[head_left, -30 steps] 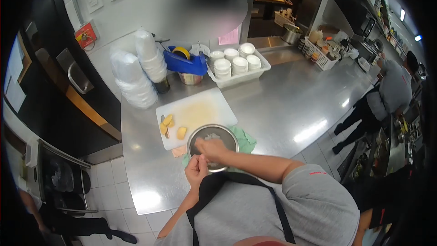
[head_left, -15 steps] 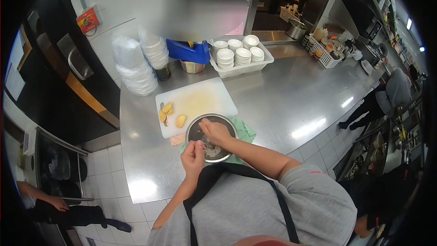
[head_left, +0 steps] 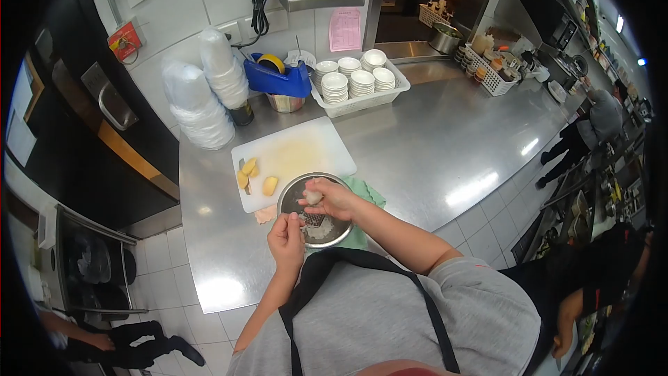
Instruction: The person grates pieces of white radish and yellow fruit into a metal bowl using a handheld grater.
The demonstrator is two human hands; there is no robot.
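A round metal bowl [head_left: 284, 198] rests partly on a green cloth [head_left: 365, 193], with shredded pale bits [head_left: 319, 231] inside. A small metal grater [head_left: 314, 219] is tilted in the bowl; my left hand [head_left: 286, 232] pinches its end at the near left rim. Over the bowl, my right hand [head_left: 330, 199] holds a pale, roundish lump [head_left: 313, 197] in curled fingers, just above the grater. Beside the bowl lies a white cutting board [head_left: 320, 146] bearing a yellow piece [head_left: 270, 185] and several more yellow pieces [head_left: 248, 167] at its left edge.
Behind the board are stacks of plastic-wrapped containers [head_left: 200, 115], a blue tape dispenser [head_left: 282, 80] and a white basket [head_left: 365, 103] of small white dishes. A basket of bottles [head_left: 495, 83] stands farther right. Co-workers are at the right [head_left: 604, 115] and lower left [head_left: 132, 341].
My right hand has turned and opened somewhat, so the pale lump now shows. The view has shifted slightly. The co-worker at the lower right reaches an arm lower.
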